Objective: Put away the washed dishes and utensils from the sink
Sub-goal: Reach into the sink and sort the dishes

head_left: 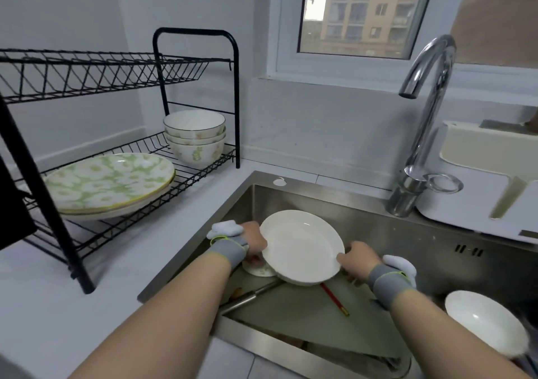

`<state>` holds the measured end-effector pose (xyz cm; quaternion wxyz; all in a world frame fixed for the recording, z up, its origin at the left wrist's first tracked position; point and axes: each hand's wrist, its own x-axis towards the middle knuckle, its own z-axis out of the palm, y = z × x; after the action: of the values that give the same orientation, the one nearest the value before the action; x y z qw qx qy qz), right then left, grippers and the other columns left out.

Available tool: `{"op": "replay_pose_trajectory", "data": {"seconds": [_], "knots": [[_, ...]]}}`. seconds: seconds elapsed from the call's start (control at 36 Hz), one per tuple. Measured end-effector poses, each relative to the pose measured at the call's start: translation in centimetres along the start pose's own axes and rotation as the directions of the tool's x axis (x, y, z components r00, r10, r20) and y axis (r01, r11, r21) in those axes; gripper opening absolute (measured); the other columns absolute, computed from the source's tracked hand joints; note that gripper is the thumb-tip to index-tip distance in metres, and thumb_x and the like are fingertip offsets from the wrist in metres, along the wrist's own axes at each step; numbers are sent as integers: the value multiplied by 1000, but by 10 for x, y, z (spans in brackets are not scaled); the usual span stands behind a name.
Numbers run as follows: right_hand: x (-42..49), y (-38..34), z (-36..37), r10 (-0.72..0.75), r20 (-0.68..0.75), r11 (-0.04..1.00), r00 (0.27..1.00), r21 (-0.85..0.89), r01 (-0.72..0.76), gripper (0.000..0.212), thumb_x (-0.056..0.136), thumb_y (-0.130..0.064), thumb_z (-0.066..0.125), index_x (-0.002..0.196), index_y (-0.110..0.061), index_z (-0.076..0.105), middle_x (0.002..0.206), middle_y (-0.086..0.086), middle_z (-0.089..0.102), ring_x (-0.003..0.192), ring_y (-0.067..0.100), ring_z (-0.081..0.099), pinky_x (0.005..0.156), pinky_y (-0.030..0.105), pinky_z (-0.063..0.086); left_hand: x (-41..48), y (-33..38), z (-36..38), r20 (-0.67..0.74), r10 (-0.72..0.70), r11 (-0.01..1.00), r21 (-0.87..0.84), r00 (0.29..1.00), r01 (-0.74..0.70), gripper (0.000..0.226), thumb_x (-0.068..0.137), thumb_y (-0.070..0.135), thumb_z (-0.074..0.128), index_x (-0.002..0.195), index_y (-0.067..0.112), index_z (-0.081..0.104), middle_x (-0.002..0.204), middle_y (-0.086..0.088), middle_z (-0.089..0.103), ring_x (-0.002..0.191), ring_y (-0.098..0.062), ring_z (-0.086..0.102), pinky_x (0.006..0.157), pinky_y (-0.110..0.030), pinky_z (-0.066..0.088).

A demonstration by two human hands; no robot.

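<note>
Both hands hold 1 white plate [302, 246] over the sink [407, 242], near its left edge. The left hand [253, 242] grips the plate's left rim and the right hand [356, 260] grips the rim on the near right, fingers curled under it, so the plate tilts with its hollow face up. Each wrist wears a grey band with a white block on it. Under the plate's left side a small flowered bowl [259, 271] lies in the sink, partly hidden. Below the plate a green board [305, 320] slants across the basin towards its near edge. A red chopstick [334, 298] lies on the board, its upper end hidden by the plate, and a metal handle [250, 295] lies along the board's left edge. A white bowl [484, 324] sits at the sink's near right corner. The chrome faucet [428, 102] rises from the sink's far edge, and a white drainer [471, 195] lies just beside its base on the right. On the counter [58, 306] left of the sink stands a black wire rack [198, 175] with 2 shelves. A stack of flowered plates [109, 183] lies flat in the middle of its lower shelf, and 3 nested bowls [195, 137] stand at that shelf's far right corner. A window [364, 12] is set in the wall behind the sink.
</note>
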<state>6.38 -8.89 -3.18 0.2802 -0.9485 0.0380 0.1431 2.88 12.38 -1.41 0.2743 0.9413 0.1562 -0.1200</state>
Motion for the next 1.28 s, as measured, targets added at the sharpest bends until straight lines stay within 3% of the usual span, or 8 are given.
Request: {"op": "replay_pose_trajectory", "data": {"seconds": [0.17,0.28,0.36,0.47,0.64,0.83,1.08,1.28], "knots": [[-8,-2,2,-24,53,993,998,115,18,21,88,2,38,76,1,54,53,12,55,40,22,51,36,21,42,-6,4,0,31,21,993,-116,999,-17,26,90,3,45,111,1,61,113,-16,65,102,-31,63,66,-24,48],[-10,1,-3,-39,38,987,999,157,33,19,88,4,37,82,6,55,50,13,56,38,22,51,34,21,41,-13,8,-4,53,29,946,-325,998,-10,26,89,-4,44,110,-2,59,114,-18,65,63,-22,61,36,-15,46],[-11,4,-16,-60,-17,983,998,175,62,18,86,4,39,81,6,56,47,13,54,36,22,49,31,19,40,-13,9,-4,67,57,894,-448,996,-21,26,87,-5,46,111,-1,56,106,-21,65,57,-21,62,49,-25,55],[-19,6,-39,-87,-110,977,990,185,106,25,84,4,43,61,-1,52,42,12,52,31,19,46,31,18,38,-14,13,-7,21,155,835,-537,988,-120,32,85,4,55,117,4,58,111,-18,64,84,-31,66,83,-37,57],[-30,10,-79,-89,-195,977,977,174,124,33,84,2,44,53,-1,53,36,8,49,25,15,39,29,16,34,-22,19,-10,101,338,515,-852,936,-94,28,96,8,47,123,9,47,92,-16,61,55,-22,70,60,-24,60],[-35,12,-100,-65,-196,976,979,191,103,27,82,4,43,59,4,56,39,10,51,36,21,39,31,16,33,-29,25,-10,65,397,427,-896,916,-121,39,98,6,41,136,6,40,82,-10,61,58,-22,71,61,-24,58],[-39,6,-101,-64,-211,979,975,176,102,27,82,5,42,59,5,56,35,8,50,30,20,39,30,16,33,-33,34,-7,29,337,471,-870,941,-142,40,99,19,43,137,6,39,68,-6,67,53,-21,69,53,-24,58],[-45,-17,-96,-113,-237,969,965,191,160,26,81,5,43,59,6,58,44,15,53,36,22,41,32,18,37,-39,29,-24,-4,312,733,-635,950,-243,38,98,20,42,133,5,38,63,-12,58,38,-14,59,40,-21,50]]}}
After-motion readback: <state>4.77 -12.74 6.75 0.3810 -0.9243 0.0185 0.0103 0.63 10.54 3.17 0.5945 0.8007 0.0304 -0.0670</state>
